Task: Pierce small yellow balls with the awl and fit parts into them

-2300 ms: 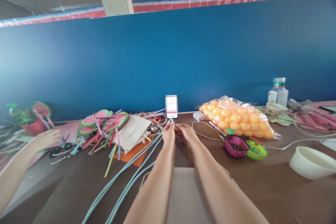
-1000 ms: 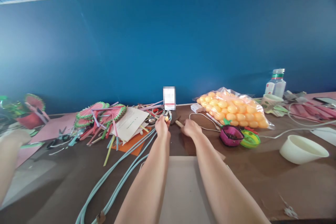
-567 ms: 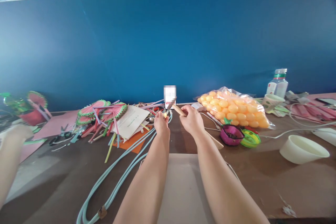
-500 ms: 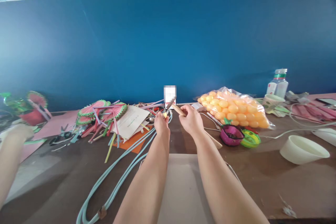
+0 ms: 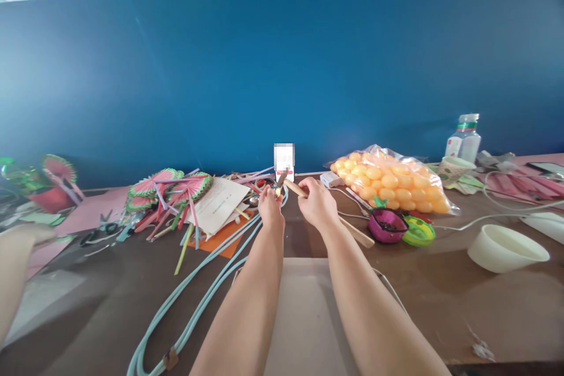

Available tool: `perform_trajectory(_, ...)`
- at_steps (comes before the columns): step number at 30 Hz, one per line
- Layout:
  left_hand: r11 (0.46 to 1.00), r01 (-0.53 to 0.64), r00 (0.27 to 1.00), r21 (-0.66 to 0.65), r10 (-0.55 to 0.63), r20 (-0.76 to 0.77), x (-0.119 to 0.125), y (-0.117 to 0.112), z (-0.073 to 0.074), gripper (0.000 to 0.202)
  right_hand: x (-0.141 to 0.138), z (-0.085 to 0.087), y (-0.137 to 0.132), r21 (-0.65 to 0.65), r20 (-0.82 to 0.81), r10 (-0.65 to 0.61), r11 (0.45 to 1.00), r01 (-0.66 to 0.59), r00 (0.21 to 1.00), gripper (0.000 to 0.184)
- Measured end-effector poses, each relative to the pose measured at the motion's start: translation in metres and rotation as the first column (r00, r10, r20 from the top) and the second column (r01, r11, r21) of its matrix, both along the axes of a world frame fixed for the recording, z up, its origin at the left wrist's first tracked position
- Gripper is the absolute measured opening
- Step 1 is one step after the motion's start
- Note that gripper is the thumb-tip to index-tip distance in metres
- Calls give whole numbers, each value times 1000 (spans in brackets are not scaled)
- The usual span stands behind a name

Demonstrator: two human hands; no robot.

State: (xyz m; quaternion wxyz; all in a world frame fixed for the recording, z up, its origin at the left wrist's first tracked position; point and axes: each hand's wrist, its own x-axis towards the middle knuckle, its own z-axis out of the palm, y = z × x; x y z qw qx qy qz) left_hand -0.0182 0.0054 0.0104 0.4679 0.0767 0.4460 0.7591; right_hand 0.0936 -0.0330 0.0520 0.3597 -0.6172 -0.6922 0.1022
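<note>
Dead ahead, your left hand (image 5: 270, 210) pinches small yellow piece (image 5: 276, 191); right hand (image 5: 318, 205) grips wooden-handled tool (image 5: 352, 232), likely hammer, head at piece. Hold pinch steady.

**Hammer (image 5: 352, 232) and yellow bit (image 5: 277, 191)**

The hammer has a pale wood handle and a dark head. It is tilted, with its head right by the yellow bit. The right hand (image 5: 318, 207) grips it. The left hand (image 5: 270, 207) pinches the bit, which is tiny and hard to see.

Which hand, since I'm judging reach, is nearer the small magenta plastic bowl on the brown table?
Right. The right hand is just left of the magenta bowl; the left hand lies farther left, beyond it.
</note>
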Motion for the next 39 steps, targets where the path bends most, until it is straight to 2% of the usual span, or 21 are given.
perform_trajectory(2,1000,2,1000,-7,-2,2,0,-1,0,12,-1,-1,0,-24,17,5,1000,-4,1000,23)
perform_trajectory(7,1000,8,1000,-19,-8,-9,0,0,0,15,-2,-1,0,27,-12,-7,1000,8,1000,24)
perform_trajectory(12,999,22,1000,-26,-22,-14,0,-2,1,19,-2,-3,0,-13,23,5,1000,-4,1000,22)
perform_trajectory(17,999,27,999,-19,-28,-31,1,-3,2,16,-2,-2,0,31,-8,-12,999,12,1000,25)
perform_trajectory(22,999,41,999,-26,-41,-2,2,-4,3,16,-2,-2,0,-15,16,-2,1000,3,1000,24)
perform_trajectory(26,999,45,999,-12,-45,-7,1,-4,4,16,-1,-2,0,34,-14,-15,999,15,1000,25)
perform_trajectory(31,998,57,998,-27,-57,-5,1,-4,3,17,-2,-3,0,-13,19,8,1000,-8,1000,24)
perform_trajectory(36,998,55,998,-18,-55,11,2,-4,5,17,-2,0,-2,61,-31,-12,998,14,999,25)
perform_trajectory(39,998,64,998,-15,-64,21,2,-4,6,17,-2,0,-1,44,-20,-2,999,3,1000,25)
